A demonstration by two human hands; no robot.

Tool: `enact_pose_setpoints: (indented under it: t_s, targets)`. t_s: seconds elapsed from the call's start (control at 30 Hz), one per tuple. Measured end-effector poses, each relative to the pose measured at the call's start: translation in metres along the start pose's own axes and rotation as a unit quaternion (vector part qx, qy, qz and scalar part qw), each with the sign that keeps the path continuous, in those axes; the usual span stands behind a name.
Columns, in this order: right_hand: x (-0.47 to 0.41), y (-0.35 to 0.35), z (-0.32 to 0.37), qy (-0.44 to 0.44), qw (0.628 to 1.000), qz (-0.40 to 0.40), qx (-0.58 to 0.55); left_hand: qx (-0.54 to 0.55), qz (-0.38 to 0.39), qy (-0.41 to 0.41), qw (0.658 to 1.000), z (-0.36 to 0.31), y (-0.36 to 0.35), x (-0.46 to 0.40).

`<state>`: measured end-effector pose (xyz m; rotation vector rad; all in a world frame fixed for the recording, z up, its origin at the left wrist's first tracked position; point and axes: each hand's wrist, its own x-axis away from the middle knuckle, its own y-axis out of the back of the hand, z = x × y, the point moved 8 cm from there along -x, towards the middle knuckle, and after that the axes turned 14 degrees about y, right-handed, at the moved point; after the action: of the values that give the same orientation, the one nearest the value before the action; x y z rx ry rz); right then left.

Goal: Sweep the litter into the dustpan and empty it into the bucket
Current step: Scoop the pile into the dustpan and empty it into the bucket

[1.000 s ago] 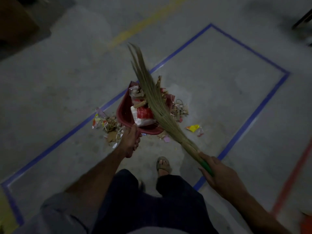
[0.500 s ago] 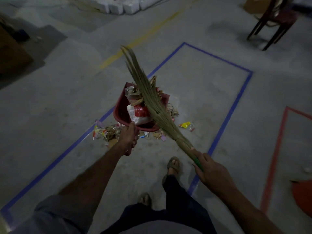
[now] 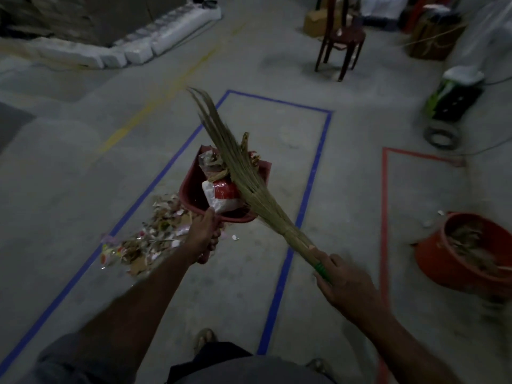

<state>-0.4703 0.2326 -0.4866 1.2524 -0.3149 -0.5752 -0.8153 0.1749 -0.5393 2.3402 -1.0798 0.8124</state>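
Observation:
My left hand (image 3: 203, 236) grips the handle of a dark red dustpan (image 3: 191, 196), held up above the floor and full of wrappers and scraps. My right hand (image 3: 345, 284) holds the green handle of a straw broom (image 3: 249, 184), whose bristles lie across the litter in the pan. More litter (image 3: 149, 239) is strewn on the floor to the pan's lower left, along the blue tape line. An orange bucket (image 3: 432, 261) with some waste inside stands at the right, beyond the red tape line.
A blue tape rectangle (image 3: 313, 173) and a red one (image 3: 383, 217) mark the concrete floor. A wooden chair (image 3: 340, 42) stands at the back. A green-and-black machine (image 3: 454, 98) and a coil (image 3: 442, 137) sit at the far right. White blocks (image 3: 138, 51) line the back left.
The dustpan with the broom pressed over it has risen off the floor. My view has swung up and right, bringing the orange bucket and the chair into sight.

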Motion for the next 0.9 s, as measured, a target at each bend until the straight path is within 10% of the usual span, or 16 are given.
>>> enact_pose_setpoints:
  t_s: [0.9]
  targets:
    - [0.322,0.145,-0.354,-0.341,0.936,-0.092,-0.011,-0.242,0.299,-0.004,0.923,-0.031,-0.655,0.075]
